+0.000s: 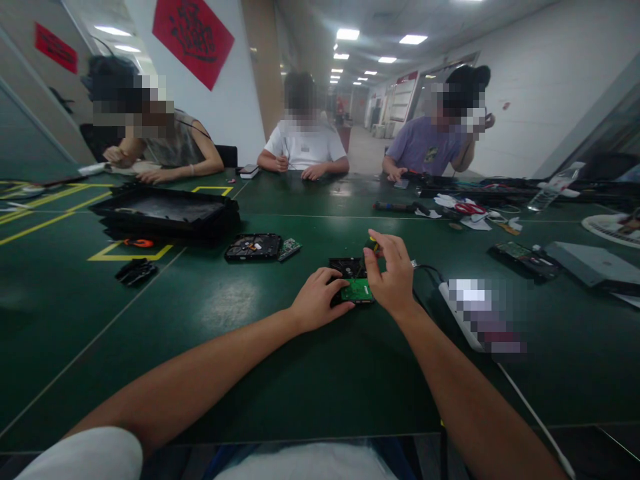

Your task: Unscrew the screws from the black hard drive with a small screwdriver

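Observation:
A hard drive (pixel 346 267) with a green circuit board (pixel 356 291) on its face lies flat on the green table in front of me. My left hand (pixel 316 301) grips its left side, fingers over the top edge and thumb along the near edge. Above the drive's right part, my right hand (pixel 393 275) pinches a screwdriver (pixel 373 243) with a yellow and dark handle. The shaft points down towards the drive; its tip is hard to make out. Beyond my left hand lie another hard drive (pixel 253 247) and a loose circuit board (pixel 289 249).
Black trays (pixel 165 210) are stacked at the left, near an orange-handled tool (pixel 139 243) and dark parts (pixel 136 272). A cabled phone-like device (pixel 463 320) lies right of my arm. Further right are a drive (pixel 525 259), a grey box (pixel 595 263) and a bottle (pixel 553 190). Three people sit opposite.

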A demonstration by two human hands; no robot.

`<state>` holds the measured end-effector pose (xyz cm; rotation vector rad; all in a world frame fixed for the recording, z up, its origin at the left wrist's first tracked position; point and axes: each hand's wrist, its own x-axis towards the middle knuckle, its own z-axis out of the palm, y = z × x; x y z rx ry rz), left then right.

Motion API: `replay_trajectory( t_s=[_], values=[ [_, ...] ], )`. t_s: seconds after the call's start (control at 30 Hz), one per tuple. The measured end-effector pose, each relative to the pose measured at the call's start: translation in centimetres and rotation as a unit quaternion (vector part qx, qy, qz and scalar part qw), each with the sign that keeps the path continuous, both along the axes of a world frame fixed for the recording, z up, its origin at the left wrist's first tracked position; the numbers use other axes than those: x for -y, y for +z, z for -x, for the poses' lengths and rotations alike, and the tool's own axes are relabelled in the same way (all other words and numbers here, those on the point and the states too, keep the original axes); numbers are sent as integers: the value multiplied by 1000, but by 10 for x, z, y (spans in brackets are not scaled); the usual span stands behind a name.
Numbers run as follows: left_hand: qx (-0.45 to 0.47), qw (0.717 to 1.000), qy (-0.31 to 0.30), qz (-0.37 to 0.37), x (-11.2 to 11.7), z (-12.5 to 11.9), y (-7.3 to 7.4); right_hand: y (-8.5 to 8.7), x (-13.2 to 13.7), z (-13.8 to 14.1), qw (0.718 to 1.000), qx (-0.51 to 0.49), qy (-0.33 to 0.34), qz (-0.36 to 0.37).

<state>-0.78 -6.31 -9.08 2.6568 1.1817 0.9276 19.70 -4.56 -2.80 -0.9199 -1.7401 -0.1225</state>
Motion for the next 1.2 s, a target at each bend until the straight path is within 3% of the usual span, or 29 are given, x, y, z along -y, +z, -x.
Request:
replay_trajectory(
  t_s=[0.3,1.2],
  values=[
    [-2,1000,-1,1,0,0,1,3,1,0,1000,7,-23,-4],
    [-1,1000,0,0,0,1,0,3,0,0,1000,18,20,11]
  ],
)
